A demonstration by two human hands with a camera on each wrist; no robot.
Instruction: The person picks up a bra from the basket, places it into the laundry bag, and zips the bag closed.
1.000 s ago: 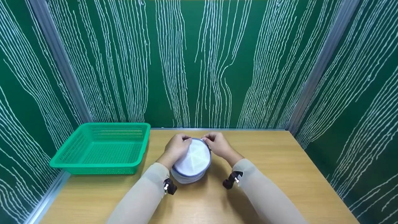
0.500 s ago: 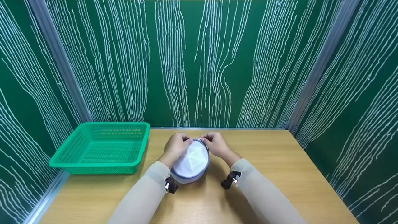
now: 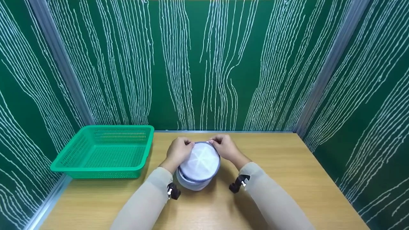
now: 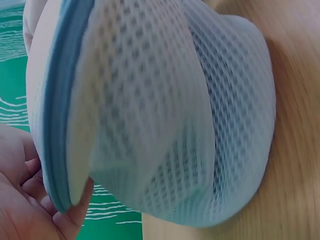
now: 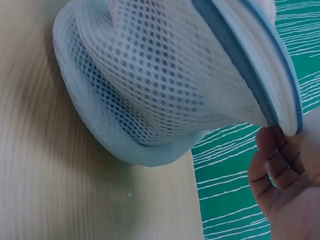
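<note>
A white mesh laundry bag (image 3: 201, 163) with a round lid and blue-grey edging stands tilted on the table in the head view. My left hand (image 3: 178, 151) pinches the far left part of its rim. At the far right of the rim, the thumb and fingers of my right hand (image 3: 226, 149) pinch the edge near the zipper. The left wrist view has the mesh side of the laundry bag (image 4: 150, 110) close up, with my left hand (image 4: 30, 195) at its blue edging. In the right wrist view two blue bands run along the laundry bag (image 5: 150, 75), and my right fingertips (image 5: 270, 142) touch their lower end.
A green perforated plastic basket (image 3: 105, 156) stands at the left on the wooden table (image 3: 271, 159). Green panels (image 3: 217, 80) with white wavy lines close off the back and both sides.
The bag's round lid has swung slightly right, showing more of the lower mesh body. My left hand has shifted a little left; the right hand stays at the rim.
</note>
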